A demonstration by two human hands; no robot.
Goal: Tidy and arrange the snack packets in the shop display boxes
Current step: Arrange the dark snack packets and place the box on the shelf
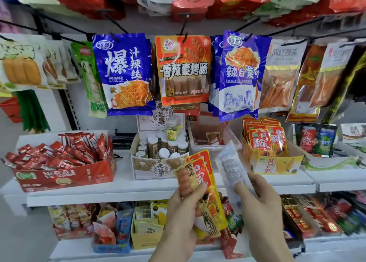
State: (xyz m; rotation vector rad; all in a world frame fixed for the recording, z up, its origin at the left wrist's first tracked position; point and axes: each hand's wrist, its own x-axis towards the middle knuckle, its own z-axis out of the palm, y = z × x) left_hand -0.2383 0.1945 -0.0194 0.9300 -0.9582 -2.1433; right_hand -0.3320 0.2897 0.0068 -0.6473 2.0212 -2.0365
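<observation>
My left hand [183, 214] grips a bunch of long snack packets: a sausage packet [185, 180] in front and yellow-and-red packets [204, 168] behind it, all held upright before the shelf. My right hand [261, 204] pinches a clear, silvery packet [230, 164] by its lower end, tilted up to the left. Both hands hover in front of the white shelf [138, 194], just below a clear plastic tub [215, 143] and beside a yellow display box [275, 162] of red packets.
A red Nescafe box [63, 176] of sachets stands at the left and a box of small jars [158, 152] in the middle. Large snack bags [182, 69] hang on hooks above. A lower shelf holds more boxes of packets [146, 226].
</observation>
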